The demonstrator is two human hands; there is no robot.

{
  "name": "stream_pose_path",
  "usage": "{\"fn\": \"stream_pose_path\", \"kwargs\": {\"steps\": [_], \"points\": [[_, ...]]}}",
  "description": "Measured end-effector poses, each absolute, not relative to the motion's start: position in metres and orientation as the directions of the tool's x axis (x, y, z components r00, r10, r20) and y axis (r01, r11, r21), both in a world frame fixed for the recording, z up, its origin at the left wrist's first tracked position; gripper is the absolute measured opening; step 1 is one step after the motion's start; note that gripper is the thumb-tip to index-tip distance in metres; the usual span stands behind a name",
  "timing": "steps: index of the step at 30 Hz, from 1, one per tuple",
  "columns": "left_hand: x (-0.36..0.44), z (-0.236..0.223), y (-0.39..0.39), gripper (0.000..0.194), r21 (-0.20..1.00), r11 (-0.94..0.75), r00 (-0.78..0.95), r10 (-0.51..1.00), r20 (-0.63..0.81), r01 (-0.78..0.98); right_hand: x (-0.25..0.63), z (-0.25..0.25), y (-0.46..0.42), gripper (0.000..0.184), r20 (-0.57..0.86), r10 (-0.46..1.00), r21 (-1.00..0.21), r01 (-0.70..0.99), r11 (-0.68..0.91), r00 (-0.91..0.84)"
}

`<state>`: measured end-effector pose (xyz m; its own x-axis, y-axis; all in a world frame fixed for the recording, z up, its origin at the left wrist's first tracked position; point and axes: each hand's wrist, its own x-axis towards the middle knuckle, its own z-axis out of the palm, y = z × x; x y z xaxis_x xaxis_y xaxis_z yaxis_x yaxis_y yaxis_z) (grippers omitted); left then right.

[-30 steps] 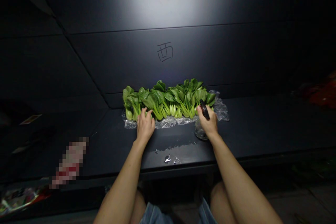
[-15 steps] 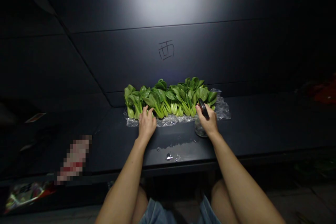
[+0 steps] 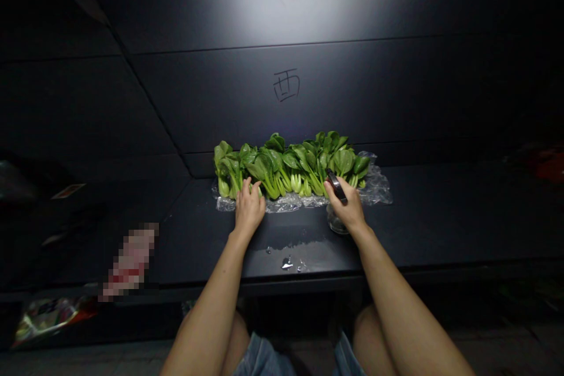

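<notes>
Heads of green bok choy (image 3: 268,167) lie side by side in a row on crumpled clear plastic (image 3: 379,185). At the left part of the row is my left hand (image 3: 249,205), with its fingers apart and the fingertips among the stems. Whether it grips a stem, I cannot tell. My right hand (image 3: 350,208) is wrapped round a spray bottle (image 3: 337,220) with a black spray head and a clear body. The bottle is in front of the right part of the row, its lower part showing beneath my hand.
Water drops (image 3: 287,262) lie near the front edge of the dark shelf (image 3: 423,211). A dark panel with a handwritten character (image 3: 286,84) rises behind. A card (image 3: 68,191) and a blurred pinkish item (image 3: 131,261) lie on the left, above a shiny packet (image 3: 48,317).
My right hand and the spray bottle have shifted slightly left and toward me along the row. My left hand stays at the same stems. The view has turned a little.
</notes>
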<state>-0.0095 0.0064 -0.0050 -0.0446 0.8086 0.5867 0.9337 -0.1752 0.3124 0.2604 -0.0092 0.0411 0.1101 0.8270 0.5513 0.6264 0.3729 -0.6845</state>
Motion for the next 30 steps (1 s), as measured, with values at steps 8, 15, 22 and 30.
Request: {"fn": "stream_pose_path", "kwargs": {"steps": [8,15,22,30], "points": [[-0.018,-0.005,0.004,0.044,0.307,-0.161,-0.056,0.802,0.594,0.938,0.240,0.041,-0.006,0.039,0.514,0.845,-0.685,0.664,0.301,0.147],[-0.024,-0.005,0.003,0.043,0.334,-0.141,-0.082,0.815,0.574,0.932,0.233,0.042,-0.007,0.039,0.519,0.850,-0.673,0.653,0.347,0.084],[-0.009,0.001,0.003,0.044,0.329,-0.180,-0.047,0.814,0.579,0.927,0.259,0.043,-0.010,0.036,0.448,0.860,-0.690,0.706,0.159,0.244],[0.001,0.000,0.003,0.044,0.307,-0.213,-0.008,0.810,0.587,0.928,0.293,0.045,-0.016,0.032,0.389,0.865,-0.673,0.739,0.032,0.317]]}}
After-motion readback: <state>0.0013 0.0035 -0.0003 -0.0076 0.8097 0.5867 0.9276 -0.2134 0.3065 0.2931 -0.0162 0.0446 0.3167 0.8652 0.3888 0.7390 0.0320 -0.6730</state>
